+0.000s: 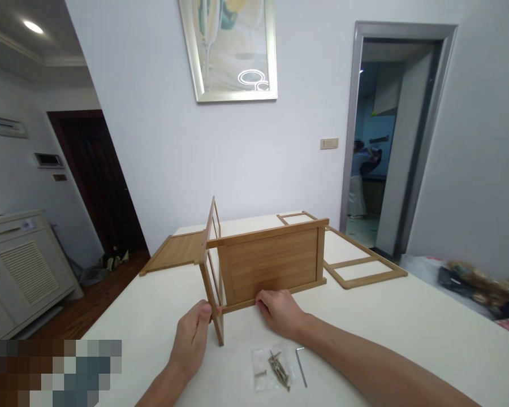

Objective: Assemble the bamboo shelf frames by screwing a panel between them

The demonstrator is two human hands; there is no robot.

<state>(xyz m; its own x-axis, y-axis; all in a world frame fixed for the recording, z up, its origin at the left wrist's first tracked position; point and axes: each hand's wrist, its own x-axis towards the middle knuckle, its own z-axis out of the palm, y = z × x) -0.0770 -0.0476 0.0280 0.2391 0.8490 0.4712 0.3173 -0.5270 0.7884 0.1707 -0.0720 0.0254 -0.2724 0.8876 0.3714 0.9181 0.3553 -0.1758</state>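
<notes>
A wooden panel (271, 263) with rails stands on its long edge on the white table. At its left end an upright wooden side frame (207, 265) meets it. My left hand (192, 336) is closed around the lower part of that side frame, near the joint. My right hand (280, 312) is closed on the panel's bottom rail, its fingertips partly hidden. Close below my hands lie a clear plastic bag with screws (279, 370) and a hex key (301, 367).
Another wooden panel (176, 251) lies flat at the back left. A second side frame (365, 265) lies flat at the right. The white table (407, 333) has a wall behind it. Beyond the doorway (352, 130) a person (358, 175) stands in another room.
</notes>
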